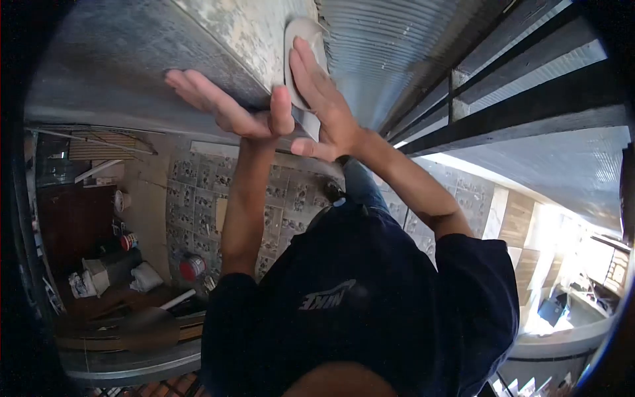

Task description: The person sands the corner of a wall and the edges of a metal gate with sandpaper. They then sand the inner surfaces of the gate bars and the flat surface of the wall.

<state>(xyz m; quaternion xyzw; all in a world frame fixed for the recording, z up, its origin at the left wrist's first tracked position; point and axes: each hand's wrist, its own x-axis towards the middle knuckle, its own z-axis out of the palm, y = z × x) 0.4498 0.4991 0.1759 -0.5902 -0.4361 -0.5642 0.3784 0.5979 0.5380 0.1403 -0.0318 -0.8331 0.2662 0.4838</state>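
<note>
My left hand (231, 109) is open, its fingers stretched out along the dark grey side of the wall (152, 46), the thumb raised near the corner edge. My right hand (327, 109) lies with straight fingers over a pale, flat pad with a rounded end (296, 32), which looks like a sandal sole. Its thumb is spread towards my left hand and stays off the pad. Between the hands runs the corner, where a strip of patchy, pale plaster (254, 33) meets the grey face. The fingers cover part of the pad.
Corrugated metal sheeting (397, 40) rises on the right beside dark beams (529, 109). Far below is a patterned tile floor (188, 198) with a red and white bucket (192, 266). Bags and boxes (99, 278) stand at the lower left.
</note>
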